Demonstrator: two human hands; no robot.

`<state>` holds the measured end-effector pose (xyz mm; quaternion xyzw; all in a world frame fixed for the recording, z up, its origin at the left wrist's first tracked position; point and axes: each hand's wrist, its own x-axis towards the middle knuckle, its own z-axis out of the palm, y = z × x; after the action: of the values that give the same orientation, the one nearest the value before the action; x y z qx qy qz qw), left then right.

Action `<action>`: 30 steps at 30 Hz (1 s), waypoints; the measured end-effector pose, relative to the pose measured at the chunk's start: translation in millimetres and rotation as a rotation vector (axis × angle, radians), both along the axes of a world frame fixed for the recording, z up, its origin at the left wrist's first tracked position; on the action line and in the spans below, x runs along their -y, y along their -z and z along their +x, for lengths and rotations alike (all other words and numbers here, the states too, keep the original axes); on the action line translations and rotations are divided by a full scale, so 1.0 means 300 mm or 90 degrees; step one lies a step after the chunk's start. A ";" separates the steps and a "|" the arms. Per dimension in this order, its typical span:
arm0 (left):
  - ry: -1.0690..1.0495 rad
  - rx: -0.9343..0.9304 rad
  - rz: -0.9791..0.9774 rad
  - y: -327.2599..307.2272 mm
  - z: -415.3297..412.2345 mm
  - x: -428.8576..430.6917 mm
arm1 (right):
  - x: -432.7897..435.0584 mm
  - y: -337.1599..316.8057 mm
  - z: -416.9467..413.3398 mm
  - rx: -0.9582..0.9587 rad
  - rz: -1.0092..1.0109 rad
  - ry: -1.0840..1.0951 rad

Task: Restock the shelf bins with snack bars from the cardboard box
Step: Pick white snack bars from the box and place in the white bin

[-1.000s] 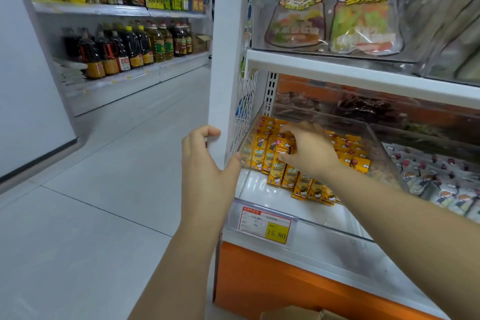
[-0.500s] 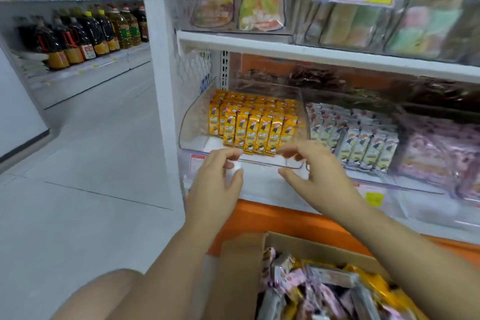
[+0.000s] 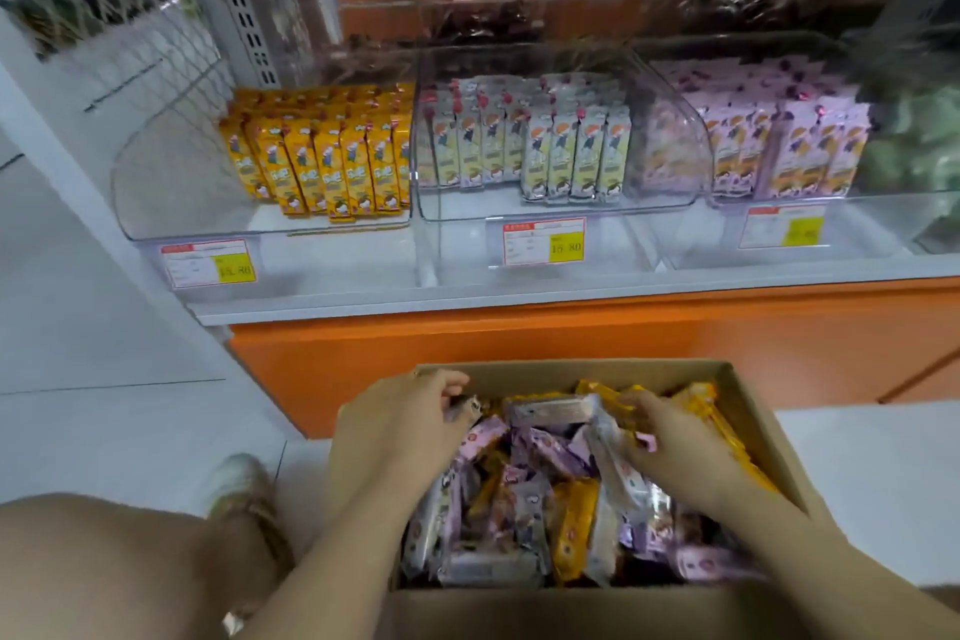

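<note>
Both hands reach down into the cardboard box (image 3: 748,411) of loose snack bars (image 3: 545,483), below the shelf bins (image 3: 156,192). The left hand (image 3: 405,424) curls its grip round a bar's end at the far left corner. The right hand (image 3: 675,447) has its grip curled into the pile; I cannot tell whether it holds anything.

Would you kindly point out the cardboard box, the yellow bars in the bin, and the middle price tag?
cardboard box (image 3: 753,431): head view, right wall.
yellow bars (image 3: 322,161): head view, front row.
middle price tag (image 3: 543,242): head view, its centre.

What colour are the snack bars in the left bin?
Yellow-orange snack bars, clearest in the head view.
</note>
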<state>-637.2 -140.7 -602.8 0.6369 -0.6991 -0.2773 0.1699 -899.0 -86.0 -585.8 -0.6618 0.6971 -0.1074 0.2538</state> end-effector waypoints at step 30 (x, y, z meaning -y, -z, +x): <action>0.213 -0.115 0.181 -0.326 -0.120 -0.039 | 0.020 -0.313 0.090 -0.013 -0.234 -0.160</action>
<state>-673.2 -129.1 -505.1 0.5024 -0.7309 -0.4527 0.0920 -872.1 -92.0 -492.0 -0.7797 0.5803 -0.1935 0.1336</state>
